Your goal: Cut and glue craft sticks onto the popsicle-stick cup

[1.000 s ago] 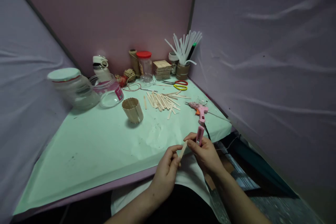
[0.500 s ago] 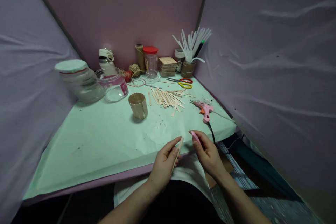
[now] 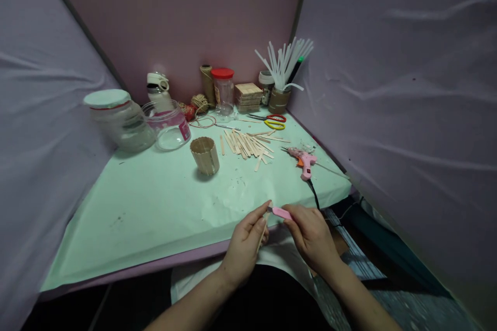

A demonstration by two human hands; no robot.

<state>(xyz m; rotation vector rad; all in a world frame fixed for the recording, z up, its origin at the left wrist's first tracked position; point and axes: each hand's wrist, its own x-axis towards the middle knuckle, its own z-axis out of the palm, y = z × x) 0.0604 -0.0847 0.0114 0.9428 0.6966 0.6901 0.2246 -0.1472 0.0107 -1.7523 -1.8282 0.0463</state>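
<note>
Pinched between the thumb and fingers of our left hand [image 3: 241, 251] is a wooden craft stick [image 3: 262, 234], slanting upward near the table's front edge. Our right hand [image 3: 315, 234] is closed around a pink snap-off utility knife [image 3: 282, 213], its blade pointing left at the stick's upper end; we cannot tell whether it bites into the wood. Beyond our hands, on the pale green tabletop [image 3: 163, 196], a fluted cup [image 3: 206, 158] stands left of a loose pile of craft sticks [image 3: 248, 145]. To the pile's right, we see a pink hot-glue gun [image 3: 306, 163] lying on its side.
</note>
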